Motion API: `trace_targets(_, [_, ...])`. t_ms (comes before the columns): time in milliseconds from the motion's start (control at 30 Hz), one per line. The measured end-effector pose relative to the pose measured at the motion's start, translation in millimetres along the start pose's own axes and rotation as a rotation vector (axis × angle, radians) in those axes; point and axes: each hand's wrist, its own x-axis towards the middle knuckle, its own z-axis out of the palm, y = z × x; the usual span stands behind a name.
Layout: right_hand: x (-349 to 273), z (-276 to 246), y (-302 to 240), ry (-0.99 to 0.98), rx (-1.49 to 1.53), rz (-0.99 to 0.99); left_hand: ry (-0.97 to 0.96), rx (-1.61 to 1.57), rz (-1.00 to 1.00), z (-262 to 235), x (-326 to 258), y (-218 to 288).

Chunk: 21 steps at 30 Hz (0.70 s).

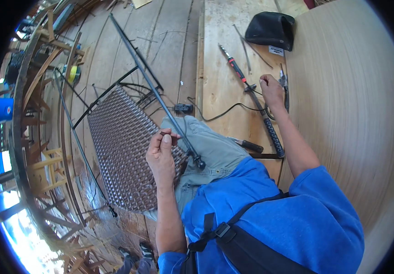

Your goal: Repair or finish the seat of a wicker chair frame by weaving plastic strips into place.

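My left hand is closed in a pinch over the brown woven panel, beside a dark metal tube of its frame. A small dark brown piece shows between its thumb and fingers. The panel leans across my left leg, its black frame legs stretching away over the floor. My right hand is raised over the wooden board, fingers curled together; what they hold, if anything, is hidden. Near it lie a soldering iron with a red and black grip, pliers, and a hammer-like tool with a dark braided handle.
A black pouch and thin loose strips lie on the far board. A black-handled knife rests by my leg. A black cord crosses the board. Wooden chair frames crowd the left; a light wooden panel stands right.
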Motion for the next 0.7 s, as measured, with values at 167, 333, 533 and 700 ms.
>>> trace_targets(167, [15, -21, 58, 0.171, -0.161, 0.184, -0.067, 0.025, -0.046, 13, 17, 1])
trace_targets(333, [16, -36, 61, -0.128, -0.42, 0.459, -0.094, 0.043, -0.045, 8, 31, -16])
trace_targets(533, [18, 14, 122, -0.031, -0.471, 0.241, 0.09, -0.047, -0.153, 3, 28, -18])
trace_targets(700, [44, -4, 141, -0.136, -0.876, 0.096, 0.024, -0.147, -0.12, 5, 34, -7])
